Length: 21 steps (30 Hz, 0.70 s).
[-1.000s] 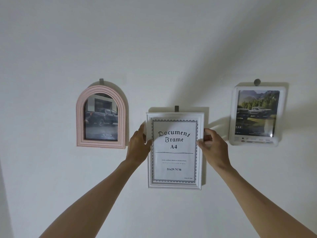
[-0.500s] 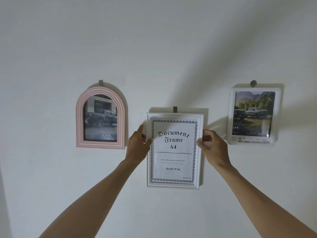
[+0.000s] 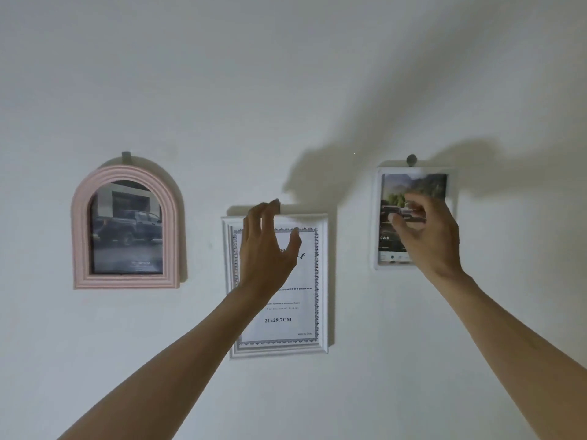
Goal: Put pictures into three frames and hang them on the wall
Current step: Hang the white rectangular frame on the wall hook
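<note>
Three frames hang on the white wall. A pink arched frame (image 3: 125, 228) with a dark pickup picture is at the left. In the middle hangs a white A4 document frame (image 3: 313, 287) with its paper insert. A small white frame (image 3: 381, 217) with a car landscape picture is at the right. My left hand (image 3: 268, 249) is raised in front of the document frame, fingers spread, fingertips near its top edge. My right hand (image 3: 427, 231) is blurred in front of the small white frame, fingers loosely curled, holding nothing I can see.
A grey hook (image 3: 126, 157) shows above the pink frame and a round hook (image 3: 411, 159) above the right frame. The middle frame's hook is hidden behind my left fingertips. Shadows of my arms fall on the wall (image 3: 286, 74).
Both hands have let go of the document frame's sides. My left hand rose to its top edge; my right hand moved right, over the small white frame. The document frame stays hanging.
</note>
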{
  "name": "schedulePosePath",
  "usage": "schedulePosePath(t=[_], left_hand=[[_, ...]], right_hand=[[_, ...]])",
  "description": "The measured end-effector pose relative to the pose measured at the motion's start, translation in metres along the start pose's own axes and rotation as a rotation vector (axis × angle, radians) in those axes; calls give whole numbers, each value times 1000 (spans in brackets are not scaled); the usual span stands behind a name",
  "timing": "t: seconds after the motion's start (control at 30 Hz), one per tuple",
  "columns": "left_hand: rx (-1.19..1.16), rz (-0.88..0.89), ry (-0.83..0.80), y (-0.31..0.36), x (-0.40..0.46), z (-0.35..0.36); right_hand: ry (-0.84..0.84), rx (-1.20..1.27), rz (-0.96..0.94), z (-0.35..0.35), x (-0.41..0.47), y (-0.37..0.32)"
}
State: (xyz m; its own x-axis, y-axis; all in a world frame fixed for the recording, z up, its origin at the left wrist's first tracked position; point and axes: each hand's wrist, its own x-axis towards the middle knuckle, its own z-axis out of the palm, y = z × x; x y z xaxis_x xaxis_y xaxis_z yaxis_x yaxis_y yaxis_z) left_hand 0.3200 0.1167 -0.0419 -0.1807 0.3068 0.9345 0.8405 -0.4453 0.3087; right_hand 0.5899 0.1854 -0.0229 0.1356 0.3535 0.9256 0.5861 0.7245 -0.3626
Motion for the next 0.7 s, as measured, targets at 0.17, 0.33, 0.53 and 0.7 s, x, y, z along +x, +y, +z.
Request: schedulePosePath(t=[0.17,0.33,0.53,0.7], left_hand=[[-67,67,-162,58,10,56],[-188,-230,-311,92,21,105],[-273,-473,-326,109,23,135],[-282,-547,-311,117,19,146]], right_hand=[[31,-123,193,-52,27,46],[-148,-39,420,-79,33,79],[-336,26,481,-73,30,98],[-330,107,482,-57,29,104]])
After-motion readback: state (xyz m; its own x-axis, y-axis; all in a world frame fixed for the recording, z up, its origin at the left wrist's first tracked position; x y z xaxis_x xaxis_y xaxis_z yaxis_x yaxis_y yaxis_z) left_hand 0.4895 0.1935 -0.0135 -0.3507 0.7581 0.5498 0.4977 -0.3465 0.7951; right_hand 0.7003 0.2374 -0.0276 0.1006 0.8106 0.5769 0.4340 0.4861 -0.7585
